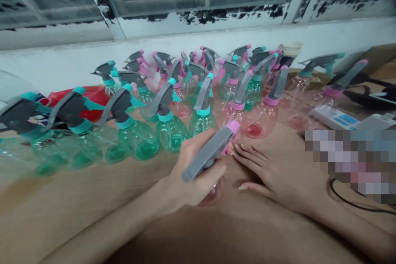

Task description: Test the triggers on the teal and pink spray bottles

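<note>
My left hand is wrapped round the neck of a pink spray bottle, just below its grey trigger head with the pink nozzle tip. The bottle stands near the front of the table, and my hand covers most of its body. To the right, my right hand lies low over the tabletop with its fingers stretched out. Its fingertips come close to the pink trigger; whether they touch it I cannot tell. Just beyond are a green spray bottle and a clear pink spray bottle.
Several green and pink spray bottles stand in rows towards the white wall. A red bag lies behind the left ones. At the right are a white power strip, a black cable, a cardboard box and a blurred-out patch.
</note>
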Demonstrator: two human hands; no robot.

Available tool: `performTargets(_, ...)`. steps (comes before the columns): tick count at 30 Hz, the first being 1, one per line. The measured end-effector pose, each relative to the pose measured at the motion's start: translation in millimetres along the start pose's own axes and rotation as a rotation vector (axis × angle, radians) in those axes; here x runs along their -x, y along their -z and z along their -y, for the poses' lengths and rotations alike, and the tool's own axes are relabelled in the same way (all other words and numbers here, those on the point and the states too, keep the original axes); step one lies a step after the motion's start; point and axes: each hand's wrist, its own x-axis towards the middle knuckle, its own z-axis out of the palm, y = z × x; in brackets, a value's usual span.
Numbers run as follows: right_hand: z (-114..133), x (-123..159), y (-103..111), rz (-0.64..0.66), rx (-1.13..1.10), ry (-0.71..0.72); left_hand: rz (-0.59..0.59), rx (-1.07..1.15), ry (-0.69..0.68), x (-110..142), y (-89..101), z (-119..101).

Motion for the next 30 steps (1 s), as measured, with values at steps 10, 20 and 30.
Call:
performTargets(10, -0.3, 0.9, 2.9, 0.034, 0.009, -0.004, -0.052, 0.019, -0.021, -0.7, -3.5, 9.6)
performTargets(20, -0.1, -0.6, 3.1, 0.040, 0.005, -0.003, -0.076, 0.034, 0.002, 2.7, -6.0, 9.2)
performTargets(30, 1.6, -1.9, 5.8, 0.067, 0.051, 0.002, -0.049, 0.098, -0.027, 3.8, -6.4, 14.2)
